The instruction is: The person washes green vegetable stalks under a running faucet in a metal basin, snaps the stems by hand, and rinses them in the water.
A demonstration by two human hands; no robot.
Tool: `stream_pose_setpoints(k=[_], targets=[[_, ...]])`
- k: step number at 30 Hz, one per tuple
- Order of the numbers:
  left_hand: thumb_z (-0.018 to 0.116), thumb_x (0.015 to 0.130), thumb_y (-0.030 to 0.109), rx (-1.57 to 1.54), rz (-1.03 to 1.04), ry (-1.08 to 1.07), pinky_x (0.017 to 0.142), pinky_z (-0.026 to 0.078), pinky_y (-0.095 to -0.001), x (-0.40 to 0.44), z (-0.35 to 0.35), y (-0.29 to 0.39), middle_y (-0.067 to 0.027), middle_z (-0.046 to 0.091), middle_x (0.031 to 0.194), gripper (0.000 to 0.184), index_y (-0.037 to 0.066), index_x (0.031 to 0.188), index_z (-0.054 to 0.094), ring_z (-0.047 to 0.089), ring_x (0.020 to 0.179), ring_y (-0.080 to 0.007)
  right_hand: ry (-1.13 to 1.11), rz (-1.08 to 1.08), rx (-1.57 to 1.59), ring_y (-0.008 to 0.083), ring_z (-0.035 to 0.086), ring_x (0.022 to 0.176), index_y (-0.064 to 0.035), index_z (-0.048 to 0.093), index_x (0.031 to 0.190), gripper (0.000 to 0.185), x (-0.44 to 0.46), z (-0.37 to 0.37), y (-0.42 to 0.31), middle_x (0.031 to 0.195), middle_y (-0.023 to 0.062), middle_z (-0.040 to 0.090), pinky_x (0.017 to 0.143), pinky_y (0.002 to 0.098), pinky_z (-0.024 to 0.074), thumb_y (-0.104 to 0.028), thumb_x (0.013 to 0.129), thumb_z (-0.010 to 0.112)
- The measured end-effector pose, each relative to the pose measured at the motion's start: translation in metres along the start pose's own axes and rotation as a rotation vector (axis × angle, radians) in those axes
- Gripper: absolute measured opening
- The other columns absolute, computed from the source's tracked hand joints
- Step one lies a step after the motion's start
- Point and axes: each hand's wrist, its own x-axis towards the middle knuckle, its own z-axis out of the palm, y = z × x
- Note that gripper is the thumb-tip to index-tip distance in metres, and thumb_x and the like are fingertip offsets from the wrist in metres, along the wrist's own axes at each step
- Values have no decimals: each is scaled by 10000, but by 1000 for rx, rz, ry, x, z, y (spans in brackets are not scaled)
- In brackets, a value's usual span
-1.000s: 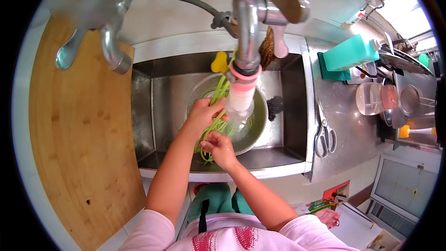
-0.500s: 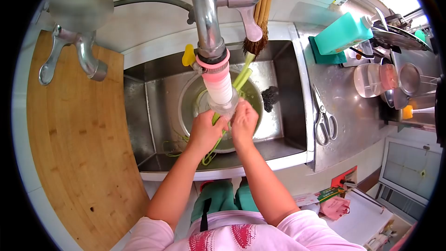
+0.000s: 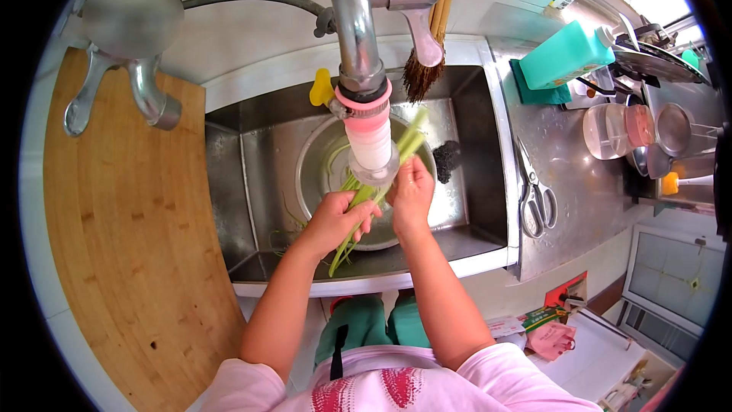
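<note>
Long pale-green stalks, celery by their look, [image 3: 409, 143] slant across the sink under the tap. My left hand [image 3: 338, 221] is closed around their lower part. Curled against the same stalks higher up is my right hand [image 3: 412, 192], its fingertips partly hidden. Below both hands sits a round metal basin [image 3: 305, 175] with water and more green strands in it. The tap's pink and white extension [image 3: 370, 137] hangs directly over the stalks and covers part of them. Thin green scraps lie on the sink floor left of the basin.
A black scouring pad [image 3: 446, 159] lies right of the basin in the steel sink [image 3: 480, 152]. Scissors [image 3: 537, 198] and a turquoise bottle [image 3: 568, 56] are on the right counter. A wooden board [image 3: 130, 229] stands left. A bristle brush [image 3: 425, 69] hangs behind the tap.
The stalks' upper ends have shifted right and their lower ends have come together into a straighter bundle. My right hand has moved slightly right; the left slightly down. The view has shifted a little.
</note>
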Motion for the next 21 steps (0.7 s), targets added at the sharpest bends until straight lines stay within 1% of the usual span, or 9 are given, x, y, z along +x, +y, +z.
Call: stream_pose_setpoints(k=[1, 3, 4, 6, 8, 11, 14, 16, 21], targets=[[504, 874, 210, -1, 0, 1, 414, 340, -197, 2, 2, 1, -3, 504, 590, 221, 8, 804, 563, 447, 478, -65, -45, 21, -35, 39, 376, 421, -45, 506, 758, 263, -6, 8, 1, 553, -25, 461, 371, 196, 273, -226, 933, 431], [505, 873, 223, -145, 29, 174, 410, 327, -210, 10, 8, 6, -8, 488, 550, 264, 6, 730, 557, 423, 441, -71, -137, 40, -21, 43, 399, 418, -50, 518, 778, 257, -21, 20, 6, 566, -19, 477, 367, 190, 305, -245, 928, 443], [505, 873, 223, -147, 32, 180, 410, 327, -210, 12, 9, 8, -8, 488, 550, 264, 6, 730, 557, 423, 441, -71, -144, 41, -23, 43, 399, 418, -50, 518, 778, 257, -17, 20, 6, 566, -19, 477, 367, 190, 305, -245, 928, 443], [506, 879, 243, -123, -13, 118, 398, 292, -204, 11, 8, 11, 10, 442, 522, 286, 12, 715, 547, 378, 424, -58, -75, -122, -86, 37, 371, 407, -56, 503, 762, 265, -2, 12, 6, 552, -29, 453, 364, 190, 279, -264, 921, 460], [507, 882, 262, -139, -15, 79, 390, 267, -205, 5, 4, 12, 25, 409, 507, 303, 16, 710, 541, 342, 413, -49, -37, -66, -99, 18, 322, 412, -69, 485, 732, 294, 8, 4, -7, 530, -54, 398, 366, 192, 229, -300, 913, 473], [504, 881, 259, -114, -52, 43, 388, 260, -206, 4, -1, 13, 31, 407, 505, 294, 16, 721, 541, 341, 411, -47, -90, -34, -57, 15, 327, 416, -67, 490, 738, 283, 4, 8, -10, 531, -56, 404, 367, 191, 237, -289, 912, 478], [509, 875, 250, -91, 50, 122, 387, 255, -208, 17, 4, 11, 35, 399, 503, 280, 22, 714, 529, 339, 412, -45, -98, -52, -109, 14, 324, 413, -70, 490, 739, 268, -4, 21, -1, 531, -59, 404, 368, 189, 237, -273, 913, 480], [518, 867, 255, -222, 28, 104, 389, 261, -209, 20, 8, 11, 36, 397, 501, 288, 24, 696, 514, 345, 413, -45, -65, -119, -90, 16, 328, 415, -70, 492, 737, 259, 0, 18, -5, 523, -58, 400, 369, 186, 236, -259, 914, 480], [519, 864, 267, -129, -76, 23, 390, 288, -216, 3, 0, 16, 27, 409, 503, 299, 28, 686, 501, 361, 415, -53, -92, -70, -67, 19, 293, 384, -81, 467, 717, 257, 11, 1, -16, 516, -58, 384, 351, 199, 213, -250, 910, 486]])
